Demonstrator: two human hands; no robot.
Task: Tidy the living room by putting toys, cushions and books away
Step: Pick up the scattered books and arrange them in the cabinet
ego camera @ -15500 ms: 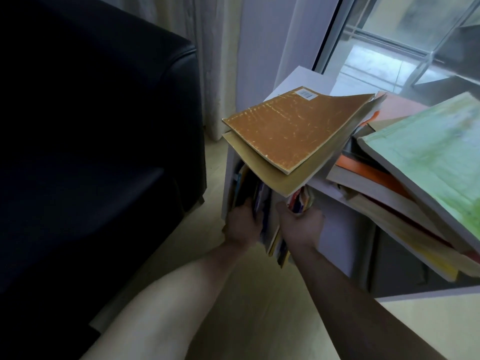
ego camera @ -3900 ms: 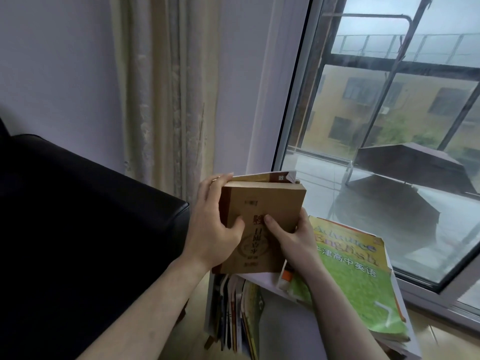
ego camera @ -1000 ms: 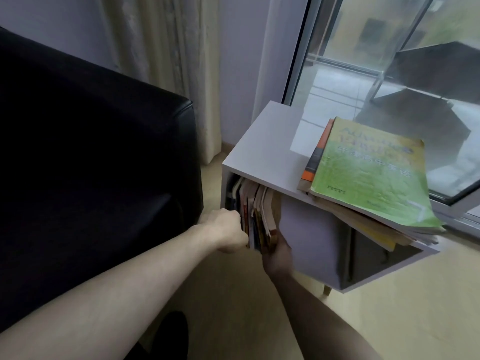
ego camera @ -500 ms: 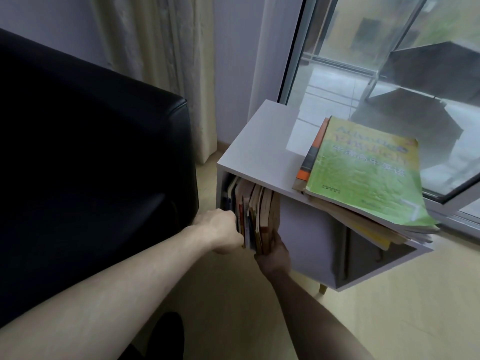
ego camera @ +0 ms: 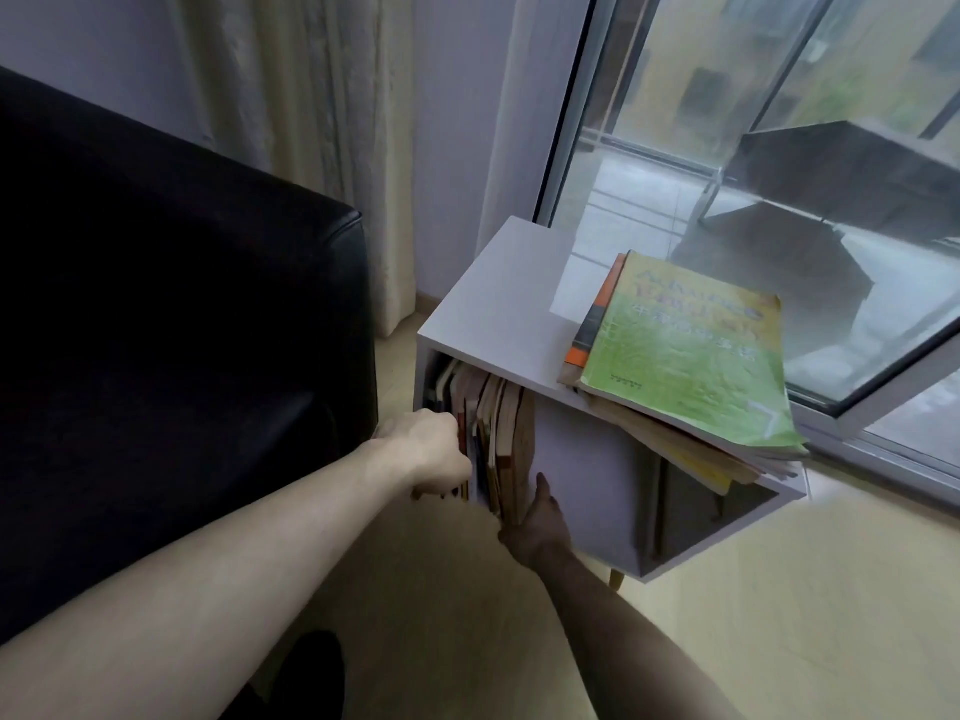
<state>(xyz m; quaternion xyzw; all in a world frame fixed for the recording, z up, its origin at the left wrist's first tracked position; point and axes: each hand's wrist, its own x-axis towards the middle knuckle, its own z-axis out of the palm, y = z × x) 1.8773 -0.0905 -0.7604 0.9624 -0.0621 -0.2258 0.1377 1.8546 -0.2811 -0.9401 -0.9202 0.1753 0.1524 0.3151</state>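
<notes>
Left hand [ego camera: 431, 452] grip curled against upright books [ego camera: 488, 433], centre frame; right hand [ego camera: 537, 522] steadies brown book [ego camera: 519, 449]. Best pushed in squarely.

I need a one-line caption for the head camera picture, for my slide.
Both hands, left hand and right hand, press upright books into a white cabinet beside a black sofa.

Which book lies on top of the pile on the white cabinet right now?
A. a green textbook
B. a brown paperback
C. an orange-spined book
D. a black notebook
A: the green textbook covers the pile on the white cabinet, with the orange-spined book showing beneath its left edge.
</notes>
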